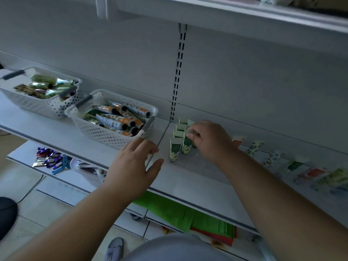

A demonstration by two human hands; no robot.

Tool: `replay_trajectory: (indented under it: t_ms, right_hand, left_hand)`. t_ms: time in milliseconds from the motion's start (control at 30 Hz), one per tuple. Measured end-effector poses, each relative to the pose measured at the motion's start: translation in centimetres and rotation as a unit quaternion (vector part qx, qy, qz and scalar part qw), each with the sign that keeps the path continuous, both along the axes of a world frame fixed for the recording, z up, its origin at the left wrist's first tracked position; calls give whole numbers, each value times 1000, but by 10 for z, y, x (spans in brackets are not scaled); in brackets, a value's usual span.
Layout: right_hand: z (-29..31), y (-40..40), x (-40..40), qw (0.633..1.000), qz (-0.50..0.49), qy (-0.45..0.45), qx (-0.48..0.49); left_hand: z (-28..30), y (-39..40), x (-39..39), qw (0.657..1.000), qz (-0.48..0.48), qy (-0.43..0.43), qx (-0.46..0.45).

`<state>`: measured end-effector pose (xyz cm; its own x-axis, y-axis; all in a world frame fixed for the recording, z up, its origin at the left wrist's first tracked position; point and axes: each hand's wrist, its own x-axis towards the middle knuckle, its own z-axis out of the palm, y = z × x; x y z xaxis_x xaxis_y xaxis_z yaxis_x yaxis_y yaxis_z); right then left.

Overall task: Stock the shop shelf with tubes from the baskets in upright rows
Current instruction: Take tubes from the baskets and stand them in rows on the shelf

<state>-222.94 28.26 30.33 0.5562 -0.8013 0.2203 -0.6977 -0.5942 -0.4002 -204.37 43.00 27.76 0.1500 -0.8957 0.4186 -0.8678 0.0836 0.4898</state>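
Observation:
On the white shelf (188, 178) several pale green tubes stand upright in two short rows, the front one (174, 149) nearest me. My right hand (209, 140) pinches the top of a green tube (187, 146) standing in the second row. My left hand (135, 164) hovers over the shelf's front edge with its fingers spread and relaxed, holding nothing. A white perforated basket (105, 132) of orange-patterned tubes sits to the left. Behind it a second white basket (30, 104) holds green and silver tubes.
More upright tubes (254, 146) in mixed colours line the shelf to the right. An upper shelf (226, 14) overhangs. The lower shelf holds wrapped sweets (49, 159) and green and red paper (188, 213). A slotted upright (178, 72) runs up the back wall.

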Motion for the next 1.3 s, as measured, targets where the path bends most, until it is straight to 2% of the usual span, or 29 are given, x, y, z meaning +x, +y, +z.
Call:
replay_trajectory:
  t_ms: [100,200,333,467,533,700,1000,1300]
  right_hand:
    - [1,5,0,1000,-6,10,9]
    - [9,12,3,999,-15,7,-32]
    - [35,33,20,994,5,-20,-112]
    - [61,68,54,987,48,-80,-127]
    - [73,85,71,988,55,-95,-106]
    - [81,114,131,988,64,-106,-89]
    - [84,147,319,980,95,-157,-79]
    - [80,79,429,988,81,-120,-46]
  left_hand:
    - [-1,7,-1,1000,11,-5,7]
    - [-1,13,1,1000,22,-13,16]
    - [3,19,9,999,34,-13,24]
    - [9,25,31,998,44,-14,30]
    - [12,27,48,999,39,-8,32]
    - [16,42,115,999,29,-6,31]
    - [31,98,304,995,75,-33,57]
    - [28,55,401,993,101,7,57]
